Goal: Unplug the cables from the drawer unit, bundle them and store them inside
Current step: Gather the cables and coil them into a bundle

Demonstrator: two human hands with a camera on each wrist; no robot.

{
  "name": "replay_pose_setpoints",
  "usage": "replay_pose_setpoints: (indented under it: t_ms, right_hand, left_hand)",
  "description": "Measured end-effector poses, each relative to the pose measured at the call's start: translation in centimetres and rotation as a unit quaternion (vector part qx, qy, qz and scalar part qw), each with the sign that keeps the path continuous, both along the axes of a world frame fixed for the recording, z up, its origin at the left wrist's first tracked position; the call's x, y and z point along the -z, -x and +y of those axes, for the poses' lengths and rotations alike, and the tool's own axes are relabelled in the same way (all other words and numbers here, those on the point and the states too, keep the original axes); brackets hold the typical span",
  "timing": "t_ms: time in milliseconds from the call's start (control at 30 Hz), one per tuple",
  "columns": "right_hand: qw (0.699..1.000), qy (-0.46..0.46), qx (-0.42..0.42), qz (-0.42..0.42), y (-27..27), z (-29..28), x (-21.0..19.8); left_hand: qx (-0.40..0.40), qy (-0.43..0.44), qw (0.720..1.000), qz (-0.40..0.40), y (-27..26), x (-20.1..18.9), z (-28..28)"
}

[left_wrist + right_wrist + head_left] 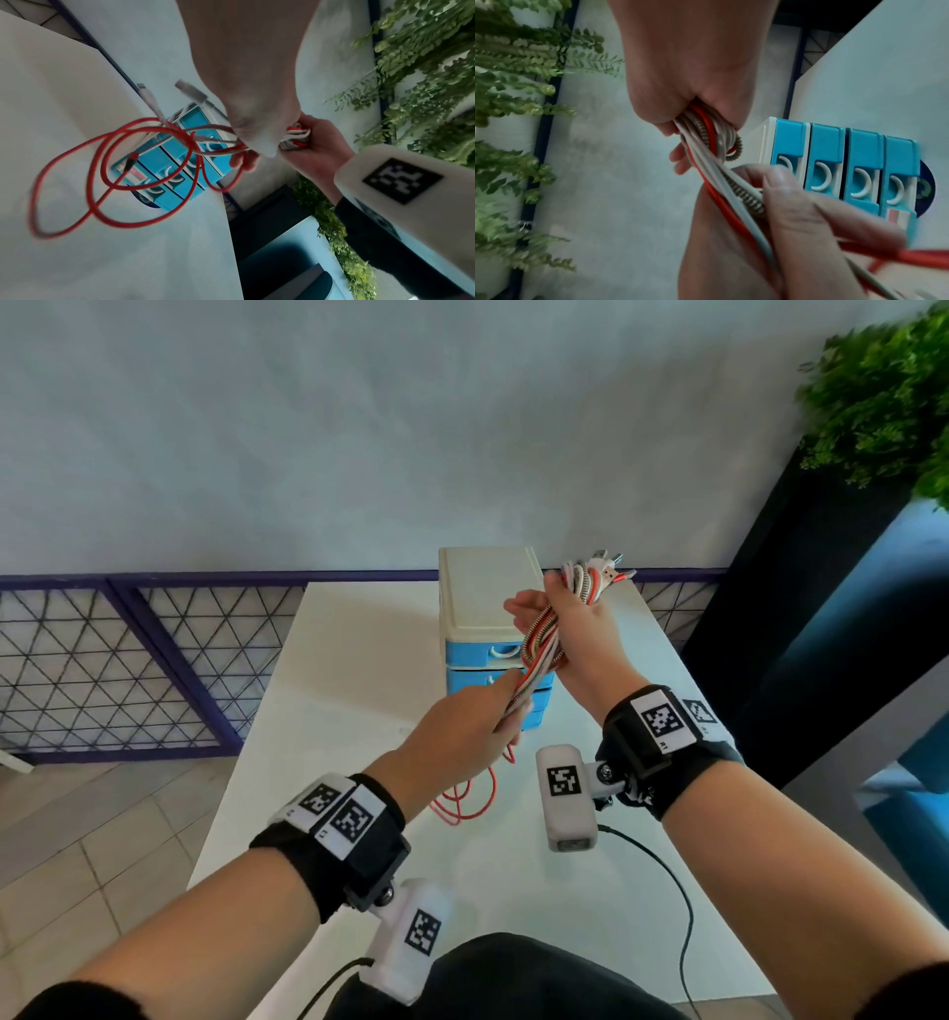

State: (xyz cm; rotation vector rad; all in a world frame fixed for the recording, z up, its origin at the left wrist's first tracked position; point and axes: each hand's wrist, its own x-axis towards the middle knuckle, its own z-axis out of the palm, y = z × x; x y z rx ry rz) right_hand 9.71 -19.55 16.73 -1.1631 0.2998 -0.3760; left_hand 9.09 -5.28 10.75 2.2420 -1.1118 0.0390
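Red, white and spring-wrapped cables (542,642) make a light, floppy bunch that looks springy enough to uncoil if let go — best held, I'd say, around the gathered middle rather than by the plugs. They hang in the air in front of the blue drawer unit (490,613), loose red loops trailing down to the white table (354,670). Her right hand (562,629) is wrapped tight around the folded upper part, while the left hand (462,737) pinches the strands just below — neither has a finger spare.

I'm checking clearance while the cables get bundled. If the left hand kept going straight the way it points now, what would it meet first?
Probably the drawer unit: the left hand, holding the cables, points up and forward at its blue drawer fronts. Depth is unclear, and the right hand sits close beside that line.
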Motion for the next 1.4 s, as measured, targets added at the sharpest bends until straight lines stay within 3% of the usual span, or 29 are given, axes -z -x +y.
replay_pose_setpoints:
  t_ms: [133,233,400,567,667,767,833,900,967,1067,1400]
  right_hand:
    - [0.991,-0.131,0.013,-0.013,0.0,-0.4,0.2]
    - [0.986,-0.164,0.015,-0.012,0.0,-0.8,0.4]
    - [0.984,-0.177,0.015,-0.003,0.2,-1.4,0.9]
    - [0.983,-0.183,-0.008,0.001,0.6,-2.4,1.5]
    - [0.986,-0.168,-0.011,0.018,0.6,-2.7,1.6]
    - [0.996,-0.054,-0.032,0.063,0.7,-2.7,1.1]
    - [0.989,0.091,-0.058,0.100,0.8,-2.6,0.8]
    - [0.965,0.211,-0.103,0.118,1.0,-2.2,0.5]
    - [0.937,0.290,-0.145,0.131,1.2,-1.6,0.1]
    - [0.898,0.361,-0.197,0.156,1.4,-0.8,-0.2]
    - [0.895,0.292,-0.297,0.160,1.9,0.1,0.3]
  left_hand:
    - [0.038,0.068,0.977,0.199,-0.1,-1.5,0.4]
    - [0.089,0.019,0.946,0.310,-0.8,-2.0,1.3]
    - [0.116,-0.030,0.912,0.393,-1.5,-2.2,2.5]
    - [0.112,-0.015,0.881,0.459,-1.9,-2.9,2.8]
    - [0.097,-0.032,0.913,0.396,-2.0,-3.0,2.7]
    - [0.037,-0.129,0.978,0.160,-2.9,-3.0,2.4]
    - [0.002,-0.185,0.983,-0.008,-3.4,-3.4,2.3]
    - [-0.009,-0.194,0.975,-0.105,-3.7,-4.0,2.2]
    - [-0.013,-0.160,0.978,-0.134,-3.9,-4.6,2.2]
    - [-0.023,-0.111,0.987,-0.116,-3.8,-5.2,1.8]
    - [-0.041,-0.125,0.970,-0.205,-4.0,-5.7,1.7]
